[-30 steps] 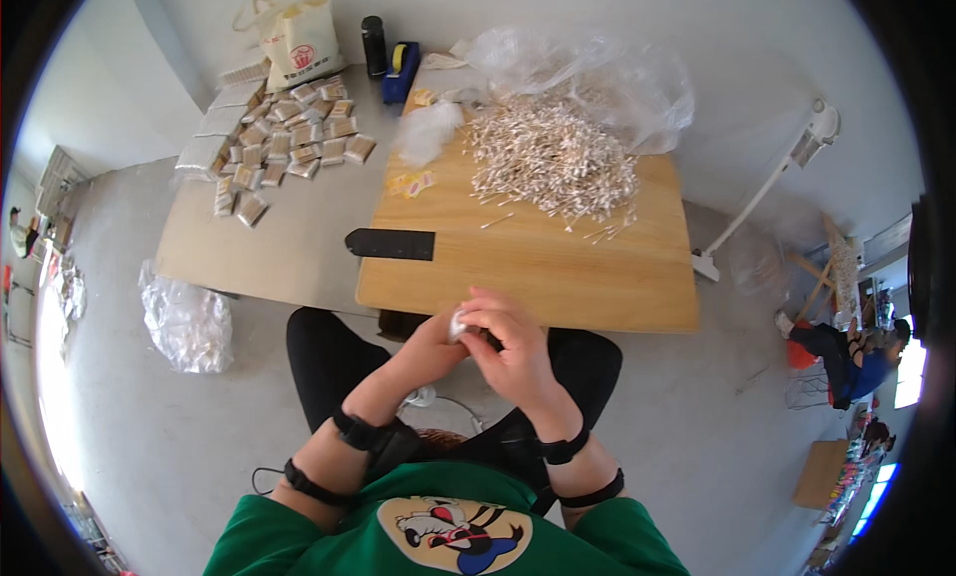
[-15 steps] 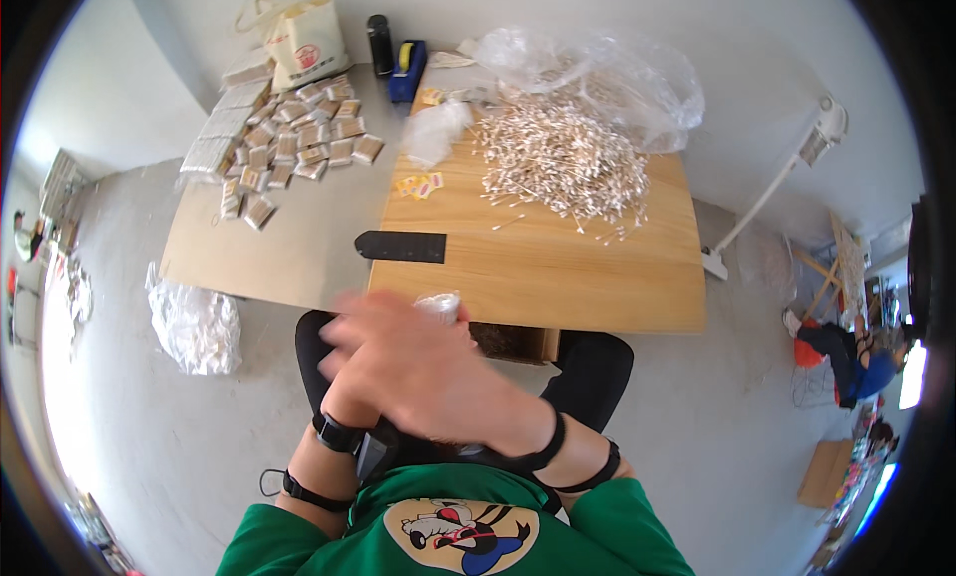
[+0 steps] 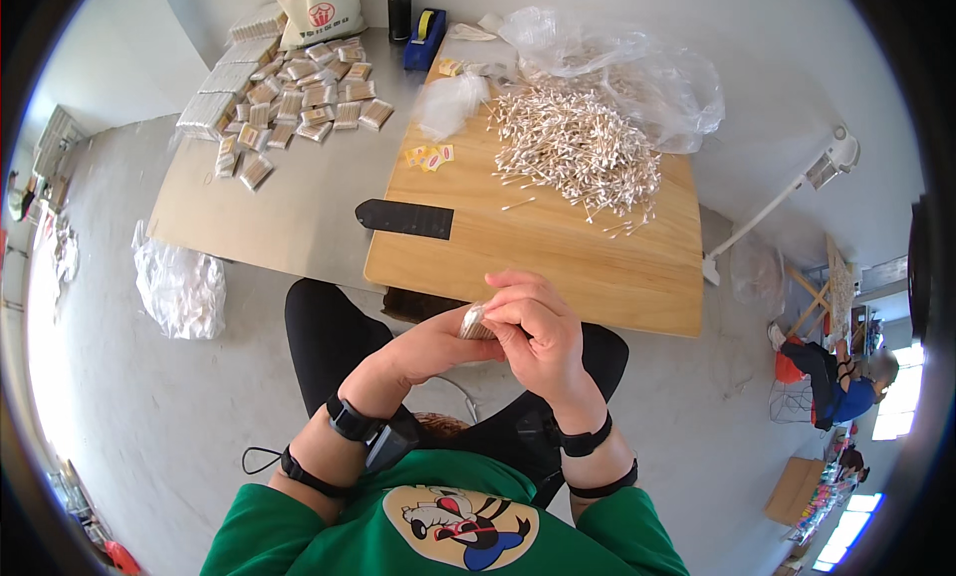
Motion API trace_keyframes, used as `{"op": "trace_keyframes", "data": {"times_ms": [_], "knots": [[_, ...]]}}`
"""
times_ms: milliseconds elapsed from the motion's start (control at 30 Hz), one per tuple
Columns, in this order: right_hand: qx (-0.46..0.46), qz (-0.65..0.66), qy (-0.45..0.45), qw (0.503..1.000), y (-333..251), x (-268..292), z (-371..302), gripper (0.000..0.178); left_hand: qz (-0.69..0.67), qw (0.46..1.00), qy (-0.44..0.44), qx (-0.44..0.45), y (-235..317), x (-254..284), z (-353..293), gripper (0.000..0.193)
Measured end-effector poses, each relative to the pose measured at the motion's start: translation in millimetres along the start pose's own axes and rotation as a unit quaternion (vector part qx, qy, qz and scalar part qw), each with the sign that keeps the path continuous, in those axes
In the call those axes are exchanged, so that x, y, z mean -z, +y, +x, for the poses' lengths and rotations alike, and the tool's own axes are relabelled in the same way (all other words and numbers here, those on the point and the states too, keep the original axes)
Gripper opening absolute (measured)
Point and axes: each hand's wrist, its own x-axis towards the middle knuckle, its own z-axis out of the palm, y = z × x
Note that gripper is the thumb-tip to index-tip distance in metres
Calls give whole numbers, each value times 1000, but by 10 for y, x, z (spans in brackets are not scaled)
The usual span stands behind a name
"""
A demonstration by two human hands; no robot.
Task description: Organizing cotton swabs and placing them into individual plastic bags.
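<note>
Just off the table's near edge, a small bundle of cotton swabs [image 3: 473, 325] is wrapped in the fingers of my left hand [image 3: 426, 349], white tips showing at its top. My right hand [image 3: 541, 335] closes in from the right, its thumb and fingers pinching the bundle's edge. The lower part of the bundle is hidden by my hands. A big heap of loose cotton swabs [image 3: 578, 156] lies on the wooden board [image 3: 518, 262], spilling from a clear plastic bag [image 3: 667, 83].
At left, many packed swab bundles [image 3: 319, 96] lie near stacked white packs [image 3: 214, 110] and a cloth bag [image 3: 321, 13]. A black bottle [image 3: 399, 8], blue tape dispenser [image 3: 425, 40], clear sleeves [image 3: 450, 103], yellow labels [image 3: 430, 158] and black strip [image 3: 403, 219] are also there.
My hands, crossed and blurred before, have come apart and now meet around the swab bundle. My right hand has swung back to the right. The whole view has shifted slightly.
</note>
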Motion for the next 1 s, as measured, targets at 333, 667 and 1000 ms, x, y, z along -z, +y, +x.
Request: {"op": "trace_keyframes", "data": {"times_ms": [333, 667, 1000], "knots": [[-105, 103, 36, 988, -13, -15, -130, 10, 39, 999, -19, -15, 25, 0, -64, 28], [-131, 160, -151, 967, 41, 321, 35, 11, -113, 990, -73, 43, -15, 49, -149, 29], [-190, 205, -148, 949, 80, 220, -26, 12, -79, 992, -92, 19, -83, 112, -104, 28]]}}
